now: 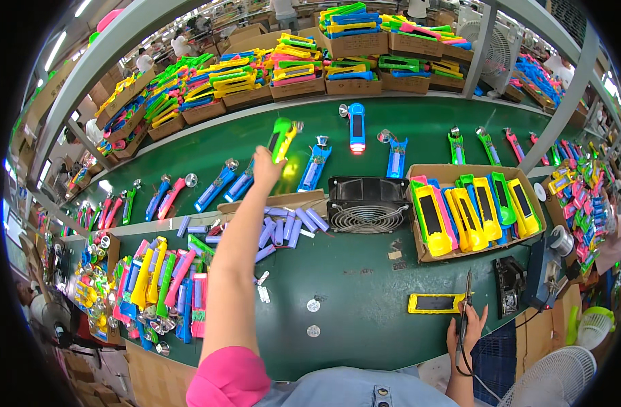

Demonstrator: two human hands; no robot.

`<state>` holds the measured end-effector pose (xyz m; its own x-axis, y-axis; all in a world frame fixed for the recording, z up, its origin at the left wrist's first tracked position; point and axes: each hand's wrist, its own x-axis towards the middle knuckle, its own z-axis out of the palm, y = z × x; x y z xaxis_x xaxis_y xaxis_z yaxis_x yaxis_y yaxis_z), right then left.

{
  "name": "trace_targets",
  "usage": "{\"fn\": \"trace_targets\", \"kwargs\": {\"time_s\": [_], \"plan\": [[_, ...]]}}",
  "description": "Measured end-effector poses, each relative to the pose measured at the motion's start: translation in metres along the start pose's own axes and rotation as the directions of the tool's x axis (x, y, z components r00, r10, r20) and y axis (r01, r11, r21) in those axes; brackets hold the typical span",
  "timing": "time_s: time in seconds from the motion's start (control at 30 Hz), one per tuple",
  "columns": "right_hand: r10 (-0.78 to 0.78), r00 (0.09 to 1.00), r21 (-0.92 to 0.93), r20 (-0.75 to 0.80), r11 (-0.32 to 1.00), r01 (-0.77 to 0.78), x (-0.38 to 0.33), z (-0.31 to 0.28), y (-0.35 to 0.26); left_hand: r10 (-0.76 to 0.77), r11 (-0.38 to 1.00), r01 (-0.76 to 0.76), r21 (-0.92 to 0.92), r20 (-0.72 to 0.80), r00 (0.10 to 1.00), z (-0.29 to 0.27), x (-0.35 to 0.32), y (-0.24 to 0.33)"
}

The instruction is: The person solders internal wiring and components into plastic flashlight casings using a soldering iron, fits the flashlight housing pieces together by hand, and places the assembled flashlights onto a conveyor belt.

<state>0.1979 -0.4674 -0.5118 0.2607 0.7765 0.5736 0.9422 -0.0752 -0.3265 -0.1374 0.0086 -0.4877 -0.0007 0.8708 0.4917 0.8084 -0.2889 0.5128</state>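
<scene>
My left hand (266, 167) reaches over the far green belt, its fingers closed round a green and yellow flashlight (280, 140). A yellow-green glow shows on the belt beside it. Low on the right, my right hand (470, 330) grips a soldering iron (463, 324), tip pointing away from me. Just left of the iron, a yellow casing half (412, 303) with a dark panel lies flat on the bench. Beyond, a blue flashlight (356, 125) glows red at its near end. Opened blue flashlight bodies (315, 167) with wires lie near my left hand.
A black fan (369, 220) stands mid-bench, beside a carton (426, 255) of colourful casings. Purple battery cells (293, 233) lie near my left forearm; a heap of casings (162, 278) is at left. A soldering station (547, 271) and solder spool (561, 239) sit right. Metal posts (483, 51) frame the bench.
</scene>
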Motion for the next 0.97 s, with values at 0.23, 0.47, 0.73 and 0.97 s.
{"fn": "trace_targets", "kwargs": {"time_s": [0.23, 0.47, 0.73, 0.97], "plan": [[0.088, 0.995, 0.038, 0.04, 0.995, -0.089, -0.001, 0.002, 0.001, -0.108, 0.965, -0.051, 0.256, 0.572, 0.813, -0.012, 0.041, 0.006], [0.157, 0.987, 0.046, 0.011, 0.986, -0.158, -0.003, 0.001, 0.006, -0.261, 0.786, -0.063, 0.614, 0.422, 0.868, -0.039, -0.003, -0.065], [0.201, 0.98, 0.334, -0.002, 0.923, -0.189, -0.006, 0.002, 0.003, 0.171, 0.971, -0.161, 0.174, -0.045, 0.984, -0.092, -0.023, 0.015], [0.205, 0.978, 0.437, 0.025, 0.878, -0.195, -0.013, 0.0, -0.003, 0.689, 0.668, -0.729, 0.149, 0.246, 0.682, -0.169, -0.139, 0.124]]}}
